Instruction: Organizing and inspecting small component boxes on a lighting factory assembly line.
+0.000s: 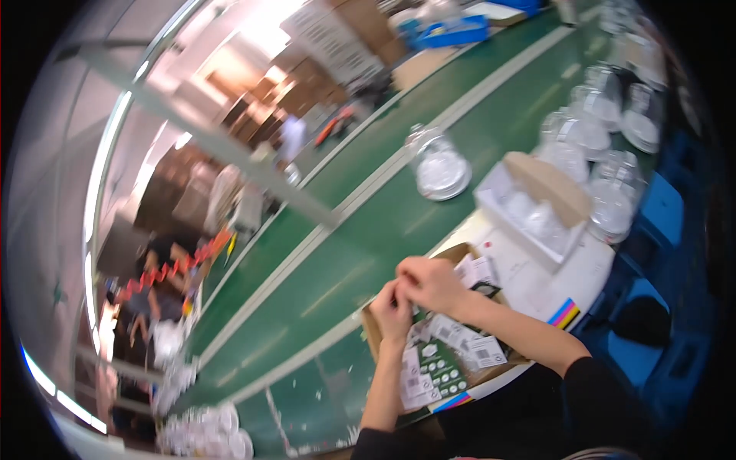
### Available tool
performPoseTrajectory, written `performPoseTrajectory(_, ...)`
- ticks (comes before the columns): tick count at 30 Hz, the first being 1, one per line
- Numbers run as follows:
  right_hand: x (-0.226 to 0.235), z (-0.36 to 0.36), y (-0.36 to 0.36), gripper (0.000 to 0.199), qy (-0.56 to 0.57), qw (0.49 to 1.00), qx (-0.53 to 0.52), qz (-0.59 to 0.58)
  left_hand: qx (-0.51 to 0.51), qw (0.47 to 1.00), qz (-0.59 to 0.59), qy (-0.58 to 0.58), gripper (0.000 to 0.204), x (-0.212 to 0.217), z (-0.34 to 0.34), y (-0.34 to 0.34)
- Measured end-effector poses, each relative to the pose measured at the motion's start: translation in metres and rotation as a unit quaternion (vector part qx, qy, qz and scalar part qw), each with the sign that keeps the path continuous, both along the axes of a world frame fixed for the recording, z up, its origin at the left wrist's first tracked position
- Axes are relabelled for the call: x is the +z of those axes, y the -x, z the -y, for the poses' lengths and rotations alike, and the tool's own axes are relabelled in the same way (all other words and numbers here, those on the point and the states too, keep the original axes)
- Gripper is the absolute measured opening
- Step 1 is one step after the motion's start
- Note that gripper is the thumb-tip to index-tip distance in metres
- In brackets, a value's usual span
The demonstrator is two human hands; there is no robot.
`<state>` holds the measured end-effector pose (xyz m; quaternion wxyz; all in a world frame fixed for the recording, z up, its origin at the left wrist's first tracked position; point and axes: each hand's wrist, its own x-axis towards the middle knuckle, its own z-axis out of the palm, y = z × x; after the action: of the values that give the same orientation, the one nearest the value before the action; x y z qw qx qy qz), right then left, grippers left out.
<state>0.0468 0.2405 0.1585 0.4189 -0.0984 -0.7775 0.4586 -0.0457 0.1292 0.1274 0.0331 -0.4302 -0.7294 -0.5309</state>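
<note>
My left hand (392,310) and my right hand (434,284) meet above an open cardboard box (371,334). Both have their fingers curled and pinched together; whatever lies between them is too small or hidden to make out. Below the hands, the box holds many small white and green printed cards (435,366), some with barcodes. Beyond my right hand stands an open white box (529,222) with a raised brown flap and clear plastic pieces inside.
A clear plastic container with a white round end (442,173) lies on the green conveyor (322,284). Several similar containers (613,195) crowd the right side. More clear plastic items (205,433) are piled at the lower left. Blue stools or crates (662,211) stand at the right. Another person (157,280) works across the line.
</note>
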Motion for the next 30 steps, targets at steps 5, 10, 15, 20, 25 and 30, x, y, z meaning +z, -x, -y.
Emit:
performPoseTrajectory(5, 0.025, 0.005, 0.004, 0.012, -0.097, 0.994, 0.003, 0.05, -0.012, 0.999, 0.035, -0.017, 0.011, 0.011, 0.009, 0.003)
performPoseTrajectory(10, 0.052, -0.004, 0.008, 0.01, -0.213, 0.959, 0.003, 0.187, -0.007, 1.0, -0.018, -0.024, 0.012, 0.029, 0.003, -0.008)
performPoseTrajectory(15, 0.068, -0.028, 0.009, 0.012, -0.236, 0.928, 0.044, 0.286, -0.077, 0.986, -0.13, 0.076, 0.006, 0.033, -0.002, 0.009)
performPoseTrajectory(20, 0.075, -0.081, 0.012, 0.012, -0.191, 0.942, 0.04, 0.274, -0.144, 0.957, -0.239, 0.078, 0.009, 0.075, -0.043, 0.026)
performPoseTrajectory(25, 0.072, -0.146, 0.031, 0.013, -0.132, 0.975, 0.027, 0.176, -0.163, 0.932, -0.31, 0.093, 0.011, 0.098, -0.105, 0.065)
performPoseTrajectory(30, 0.082, -0.2, 0.061, 0.009, -0.298, 0.946, 0.004, 0.123, -0.122, 0.933, -0.321, 0.105, 0.012, 0.111, -0.163, 0.103)
